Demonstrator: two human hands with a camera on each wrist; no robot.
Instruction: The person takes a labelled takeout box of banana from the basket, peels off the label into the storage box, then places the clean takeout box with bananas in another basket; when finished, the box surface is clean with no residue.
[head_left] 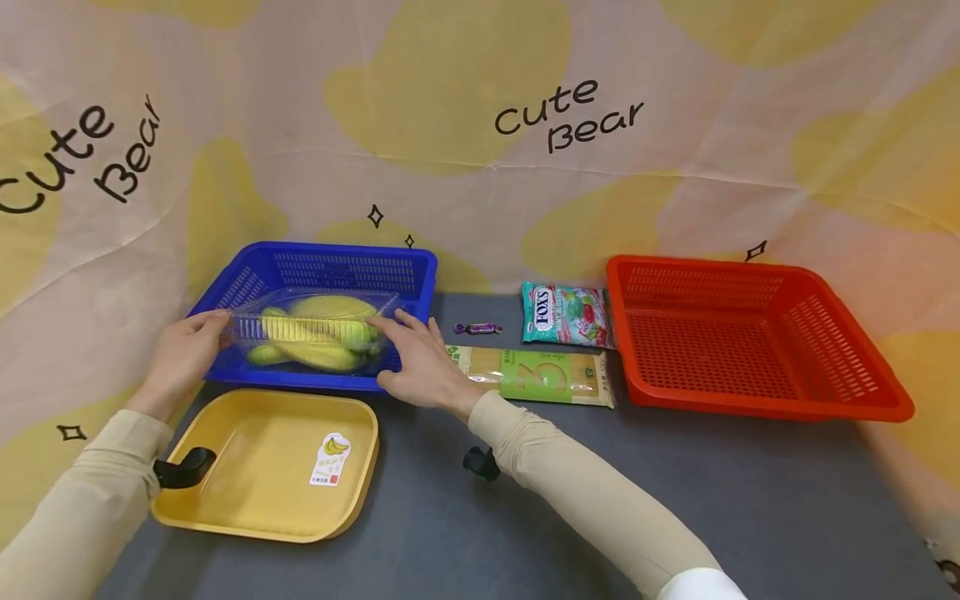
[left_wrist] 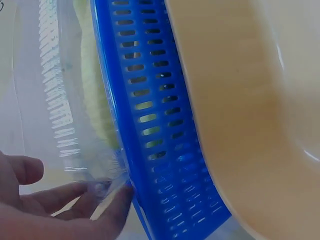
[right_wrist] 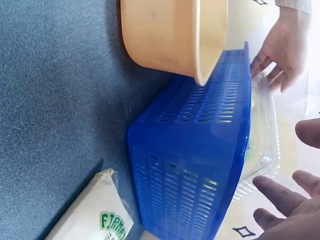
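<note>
A clear plastic box (head_left: 251, 310) sits tilted in the blue basket (head_left: 300, 379), rising above its rim. Yellow-green produce (head_left: 322, 357) shows through the plastic. My left hand (head_left: 183, 358) pinches the box's left end, thumb and fingers at its corner in the left wrist view. At the opposite end is my right hand (head_left: 420, 358), fingers loosely extended, one fingertip right at the box's corner in the right wrist view. In front of the basket lies a yellow tray (head_left: 262, 467) with a banana sticker (head_left: 331, 458).
Right of the blue basket lie a noodle packet (head_left: 540, 375), a small purple-wrapped candy (head_left: 478, 328) and a FOX'S candy bag (head_left: 567, 315). A red basket (head_left: 765, 407) stands at the right. A patterned cloth (head_left: 465, 125) hangs behind the grey table (head_left: 600, 475).
</note>
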